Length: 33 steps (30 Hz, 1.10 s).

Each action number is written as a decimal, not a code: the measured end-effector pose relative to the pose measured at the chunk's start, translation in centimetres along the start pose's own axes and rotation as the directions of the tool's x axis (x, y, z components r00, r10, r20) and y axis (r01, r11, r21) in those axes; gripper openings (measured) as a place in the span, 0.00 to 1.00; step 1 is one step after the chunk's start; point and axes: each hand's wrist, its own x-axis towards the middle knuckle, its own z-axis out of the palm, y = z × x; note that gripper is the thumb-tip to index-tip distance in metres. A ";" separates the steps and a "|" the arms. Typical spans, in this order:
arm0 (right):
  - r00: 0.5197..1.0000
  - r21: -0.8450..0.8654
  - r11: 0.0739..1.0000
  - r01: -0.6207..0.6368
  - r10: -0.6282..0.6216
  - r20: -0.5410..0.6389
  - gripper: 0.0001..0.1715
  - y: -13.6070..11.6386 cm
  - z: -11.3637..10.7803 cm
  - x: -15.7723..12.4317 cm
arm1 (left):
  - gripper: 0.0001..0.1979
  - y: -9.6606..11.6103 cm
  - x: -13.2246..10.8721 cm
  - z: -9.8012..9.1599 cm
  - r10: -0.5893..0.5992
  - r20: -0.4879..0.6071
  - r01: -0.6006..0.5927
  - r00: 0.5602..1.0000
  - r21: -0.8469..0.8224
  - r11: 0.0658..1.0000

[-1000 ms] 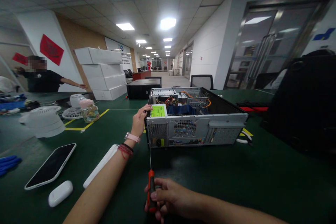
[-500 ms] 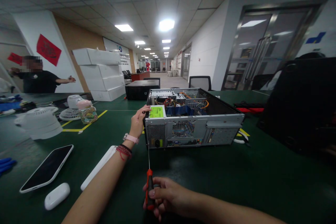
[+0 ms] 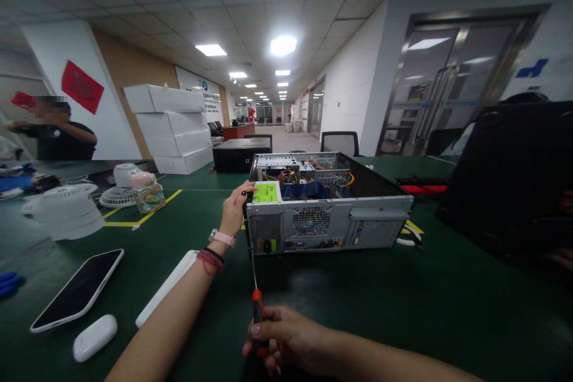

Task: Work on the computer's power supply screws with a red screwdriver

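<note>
An open desktop computer case [image 3: 329,224] lies on its side on the green table, rear panel facing me, with cables and a green-labelled power supply [image 3: 267,192] inside. My left hand [image 3: 235,208] grips the case's top left corner beside that power supply. My right hand [image 3: 284,337] holds a red-handled screwdriver [image 3: 257,310] near the front edge. Its thin shaft points up toward the lower left corner of the rear panel.
A phone [image 3: 77,289], a white earbud case [image 3: 95,337] and a flat white panel [image 3: 168,286] lie at the left. White fans [image 3: 67,209] and stacked white boxes [image 3: 172,128] stand behind them. A person in black [image 3: 58,134] is at far left. A black bag [image 3: 514,173] fills the right.
My right hand with the screwdriver has shifted slightly; the tip stays at the case's lower left corner. The person at far left pulled an outstretched arm in. The view drifted a little.
</note>
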 end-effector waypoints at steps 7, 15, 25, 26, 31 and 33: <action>0.994 0.033 0.999 -0.031 0.028 0.105 0.27 -0.5 -0.7 -0.2 | 0.18 0.1 -0.1 0.0 -0.007 -0.007 0.008 1.000 0.008 1.000; 0.974 0.086 0.996 -0.027 0.007 0.225 0.28 -0.1 -1.5 -0.1 | 0.18 0.1 0.0 -0.1 -0.002 -0.002 0.002 1.000 0.021 1.000; 1.000 0.141 0.990 0.003 -0.004 0.007 0.25 0.4 -0.7 0.1 | 0.18 -0.1 0.0 -0.1 0.000 -0.007 0.000 1.000 0.013 1.000; 1.000 0.145 0.989 0.011 -0.011 0.000 0.26 0.5 -0.7 0.1 | 0.18 -0.1 0.0 0.0 0.002 -0.007 -0.002 1.000 0.010 1.000; 0.999 0.108 0.994 0.020 -0.025 0.045 0.26 0.3 -0.7 -0.1 | 0.18 -0.1 0.1 0.0 0.000 -0.014 0.000 1.000 -0.002 1.000; 0.997 0.089 0.996 0.020 -0.026 0.070 0.26 0.1 -0.6 -0.3 | 0.17 0.0 0.1 0.0 -0.004 -0.013 0.004 1.000 -0.007 1.000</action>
